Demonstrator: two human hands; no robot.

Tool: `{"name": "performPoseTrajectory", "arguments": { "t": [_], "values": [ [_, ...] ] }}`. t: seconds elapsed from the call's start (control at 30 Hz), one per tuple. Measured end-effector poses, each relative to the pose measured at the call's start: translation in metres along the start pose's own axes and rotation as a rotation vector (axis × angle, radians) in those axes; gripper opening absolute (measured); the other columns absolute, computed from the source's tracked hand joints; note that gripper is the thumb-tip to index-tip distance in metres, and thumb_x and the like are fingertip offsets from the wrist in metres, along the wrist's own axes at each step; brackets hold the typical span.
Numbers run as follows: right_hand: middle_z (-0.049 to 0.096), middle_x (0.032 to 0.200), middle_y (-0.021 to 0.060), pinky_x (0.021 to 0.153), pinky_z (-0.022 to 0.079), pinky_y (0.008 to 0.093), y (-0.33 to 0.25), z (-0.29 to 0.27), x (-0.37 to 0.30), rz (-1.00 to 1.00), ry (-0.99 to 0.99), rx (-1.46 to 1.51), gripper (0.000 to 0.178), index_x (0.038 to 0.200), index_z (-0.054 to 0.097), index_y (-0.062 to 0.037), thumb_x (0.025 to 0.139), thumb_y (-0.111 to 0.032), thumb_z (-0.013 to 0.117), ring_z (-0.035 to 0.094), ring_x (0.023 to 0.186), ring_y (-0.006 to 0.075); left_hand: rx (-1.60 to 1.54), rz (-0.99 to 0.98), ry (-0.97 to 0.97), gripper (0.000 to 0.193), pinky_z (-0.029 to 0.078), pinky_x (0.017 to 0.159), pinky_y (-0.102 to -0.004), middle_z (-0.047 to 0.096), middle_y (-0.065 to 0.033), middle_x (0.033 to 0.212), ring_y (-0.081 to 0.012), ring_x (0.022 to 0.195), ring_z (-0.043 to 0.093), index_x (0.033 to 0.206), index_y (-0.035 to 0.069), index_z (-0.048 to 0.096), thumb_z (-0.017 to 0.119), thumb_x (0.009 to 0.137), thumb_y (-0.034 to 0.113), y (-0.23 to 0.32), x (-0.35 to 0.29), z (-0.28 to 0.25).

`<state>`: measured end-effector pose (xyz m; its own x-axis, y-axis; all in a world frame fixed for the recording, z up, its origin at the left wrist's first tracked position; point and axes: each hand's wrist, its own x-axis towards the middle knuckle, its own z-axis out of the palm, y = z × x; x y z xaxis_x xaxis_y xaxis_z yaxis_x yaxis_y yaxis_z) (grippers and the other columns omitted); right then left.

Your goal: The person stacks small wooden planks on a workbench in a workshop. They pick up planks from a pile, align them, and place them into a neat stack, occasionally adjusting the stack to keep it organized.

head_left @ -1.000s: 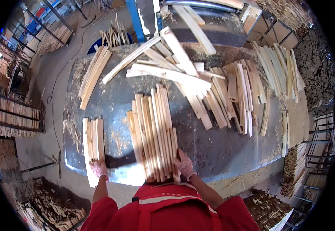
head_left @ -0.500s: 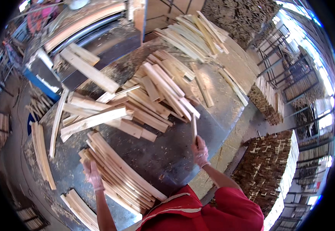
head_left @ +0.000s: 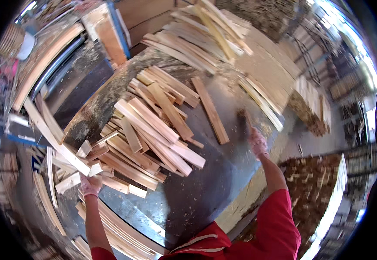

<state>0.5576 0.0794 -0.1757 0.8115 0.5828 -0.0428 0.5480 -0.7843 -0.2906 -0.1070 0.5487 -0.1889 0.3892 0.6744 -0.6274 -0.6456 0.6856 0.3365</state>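
My left hand (head_left: 90, 184), in a pale glove, is closed on the edge of a pale wooden board (head_left: 69, 183) at the left of the loose pile. Its fingertips are partly hidden by the wood. Out to the right, over the bare dark tabletop, my gloved right hand (head_left: 257, 142) is closed around a narrow brown wooden strip (head_left: 248, 119). The strip's far end is dark and smeared by motion. Between my hands lies a jumbled pile of wooden boards (head_left: 147, 125). One separate brown board (head_left: 211, 110) lies to the right of the pile.
A row of long slats (head_left: 115, 223) lies near my body. Another heap of slats (head_left: 188, 39) is at the far side, with two strips (head_left: 260, 102) at the table's right edge. A blue-edged machine (head_left: 74, 82) stands far left; stacked wood (head_left: 309, 195) stands at right.
My left hand has left the near row of slats and reached to the loose pile. My right hand has moved right and slightly farther out with the strip. The view has turned.
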Motion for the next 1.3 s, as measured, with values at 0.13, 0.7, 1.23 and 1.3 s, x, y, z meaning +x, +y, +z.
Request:
{"name": "performPoseTrajectory", "arguments": {
  "t": [0.13, 0.7, 1.23, 1.3],
  "values": [
    [0.056, 0.140, 0.0142, 0.106, 0.044, 0.0384, 0.072, -0.011, 0.095, -0.058, -0.025, -0.092, 0.042, 0.138, 0.053, -0.0062, 0.098, -0.016, 0.045, 0.056, 0.125, 0.0295, 1.482, 0.281, 0.060, 0.054, 0.036, 0.111, -0.0529, 0.055, -0.0172, 0.140, -0.0330, 0.131, 0.047, 0.136, 0.007, 0.056, 0.052, 0.095, 0.043, -0.024, -0.015, 0.014],
    [0.052, 0.142, 0.0191, 0.104, 0.050, 0.0427, -0.415, 0.061, 0.020, -1.242, -0.317, 0.826, 0.051, 0.136, 0.057, -0.0043, 0.089, -0.016, 0.073, 0.055, 0.126, 0.0330, 0.149, 0.342, 0.251, 0.037, 0.059, 0.083, -0.0405, 0.068, -0.0115, 0.103, -0.0244, 0.090, 0.069, 0.124, 0.002, 0.056, 0.068, 0.094, 0.019, -0.180, -0.099, 0.112],
    [0.068, 0.094, 0.0065, 0.048, 0.055, 0.0294, -0.432, 0.032, -0.183, -0.292, -1.341, 0.831, 0.026, 0.110, 0.063, -0.0054, 0.096, -0.027, 0.067, 0.066, 0.065, 0.0167, -0.004, 0.231, -0.023, 0.063, 0.061, 0.083, -0.0399, 0.064, -0.0131, 0.107, -0.0266, 0.091, 0.069, 0.133, 0.003, 0.048, 0.073, 0.089, 0.040, -0.158, -0.257, 0.002],
    [0.066, 0.095, 0.0076, 0.056, 0.061, 0.0328, -0.421, 0.017, -0.249, -0.152, -1.267, 0.863, 0.028, 0.113, 0.063, -0.0041, 0.098, -0.027, 0.064, 0.068, 0.079, 0.0183, 0.042, 0.203, -0.002, 0.061, 0.059, 0.084, -0.0383, 0.065, -0.0108, 0.109, -0.0242, 0.094, 0.068, 0.133, 0.005, 0.051, 0.070, 0.090, 0.045, -0.157, -0.271, -0.012]
  ]
}}
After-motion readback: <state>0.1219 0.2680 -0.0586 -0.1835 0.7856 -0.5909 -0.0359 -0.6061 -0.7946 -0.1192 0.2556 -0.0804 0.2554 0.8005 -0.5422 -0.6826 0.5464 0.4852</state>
